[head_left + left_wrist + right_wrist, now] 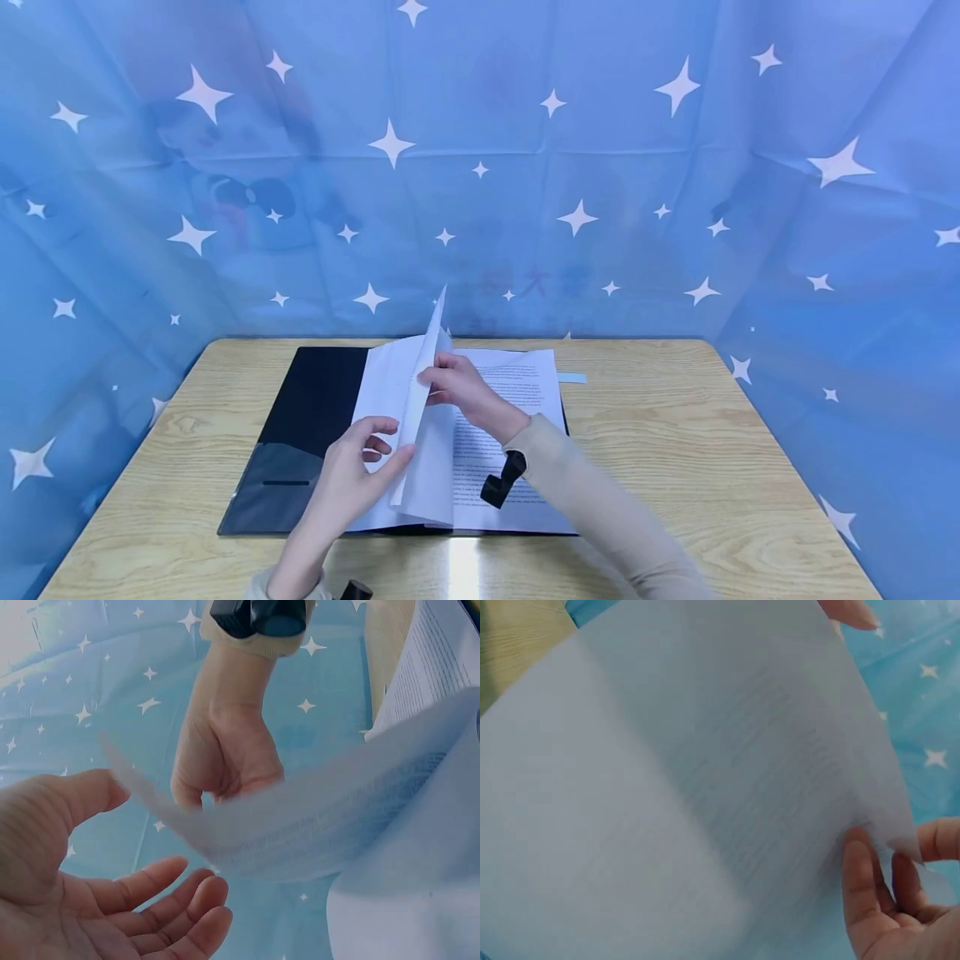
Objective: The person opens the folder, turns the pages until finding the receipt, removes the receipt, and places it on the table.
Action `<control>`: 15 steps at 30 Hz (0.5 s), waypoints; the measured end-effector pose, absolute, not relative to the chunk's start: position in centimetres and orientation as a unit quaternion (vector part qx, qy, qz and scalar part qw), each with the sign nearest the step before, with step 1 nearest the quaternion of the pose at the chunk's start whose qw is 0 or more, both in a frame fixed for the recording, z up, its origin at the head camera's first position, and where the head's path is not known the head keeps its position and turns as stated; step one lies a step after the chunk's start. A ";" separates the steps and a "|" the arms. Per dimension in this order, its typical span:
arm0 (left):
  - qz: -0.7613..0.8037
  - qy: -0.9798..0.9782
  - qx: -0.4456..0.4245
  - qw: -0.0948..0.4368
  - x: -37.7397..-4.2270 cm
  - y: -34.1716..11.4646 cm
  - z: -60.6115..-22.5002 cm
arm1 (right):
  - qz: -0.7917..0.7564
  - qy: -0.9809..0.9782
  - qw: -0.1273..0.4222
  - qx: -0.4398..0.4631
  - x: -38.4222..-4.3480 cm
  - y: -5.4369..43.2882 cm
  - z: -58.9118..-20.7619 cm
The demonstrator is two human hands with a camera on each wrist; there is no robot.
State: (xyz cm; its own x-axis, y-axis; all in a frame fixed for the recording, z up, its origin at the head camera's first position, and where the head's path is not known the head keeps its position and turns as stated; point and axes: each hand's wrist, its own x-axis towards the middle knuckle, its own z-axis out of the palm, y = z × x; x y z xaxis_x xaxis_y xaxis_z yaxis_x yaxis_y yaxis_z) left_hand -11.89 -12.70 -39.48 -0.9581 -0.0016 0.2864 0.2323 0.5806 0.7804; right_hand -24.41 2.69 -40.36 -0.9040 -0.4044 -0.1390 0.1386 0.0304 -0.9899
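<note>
A black folder point(292, 400) lies spread on the table, with printed sheets point(502, 417) on it. One sheet point(420, 383) stands raised near the middle, its printed side showing in the left wrist view. My right hand point(465, 387) pinches this sheet by its edge between thumb and fingers, as the right wrist view point(900, 900) also shows. Beside the sheet's lower part is my left hand point(352, 471), fingers loosely bent and apart. Its thumb lies close to the sheet edge in the left wrist view point(97, 799); contact cannot be told.
The folder sits on a light wooden table point(660, 450). A pale blue tab point(572, 378) sticks out past the pages on the right. Behind the table hangs a blue curtain point(480, 208) with white stars. Each wrist carries a black camera point(504, 479).
</note>
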 end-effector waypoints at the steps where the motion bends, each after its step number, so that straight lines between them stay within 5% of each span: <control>1: -0.455 -0.879 -0.064 0.127 -11.8 -12.6 -39.4 | -0.689 0.691 0.197 -0.095 -24.4 2.5 -40.4; 15: -0.446 -0.885 -0.062 0.119 -11.2 -12.3 -39.2 | -0.702 0.682 0.195 -0.068 -24.1 1.0 -40.3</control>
State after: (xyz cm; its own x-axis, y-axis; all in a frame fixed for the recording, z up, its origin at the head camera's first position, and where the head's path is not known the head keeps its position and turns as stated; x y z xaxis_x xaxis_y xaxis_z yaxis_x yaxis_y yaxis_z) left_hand -11.18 -12.31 -39.17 -0.9638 0.0035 0.2665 0.2164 0.5940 0.7748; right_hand -24.14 1.00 -40.32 -0.9146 -0.3665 -0.1706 0.1811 0.0060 -0.9835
